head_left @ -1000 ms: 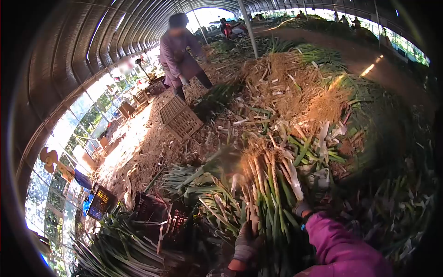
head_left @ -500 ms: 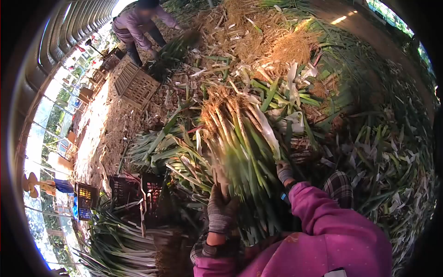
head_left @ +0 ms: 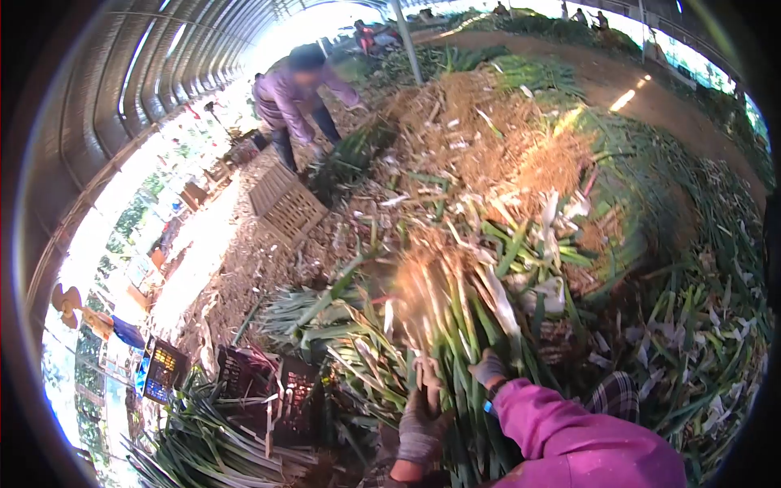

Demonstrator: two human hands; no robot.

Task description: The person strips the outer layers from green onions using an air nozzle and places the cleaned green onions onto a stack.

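A thick bundle of green onions (head_left: 465,350) lies in front of me, its tan roots (head_left: 427,252) pointing away and its green leaves toward my body. My left hand (head_left: 421,424), in a grey knit glove, is closed at the bundle's left edge around pale stalks, partly blurred. On the right side, my right hand (head_left: 489,371), also gloved, has its fingers closed against green stalks. Its palm side is hidden. More green onions (head_left: 317,313) lie loose just left of the bundle.
Dark plastic crates (head_left: 294,398) stand at lower left beside a pile of green onions (head_left: 203,435). A co-worker (head_left: 297,102) bends over a tan slatted crate (head_left: 286,205). Leaf scraps (head_left: 691,358) cover the right side. A metal post (head_left: 407,45) rises at the back.
My view has tilted up, so the scene sits lower and further right and more of the shelter shows. My right hand has moved inward over the bundle; my left stays at its left edge.
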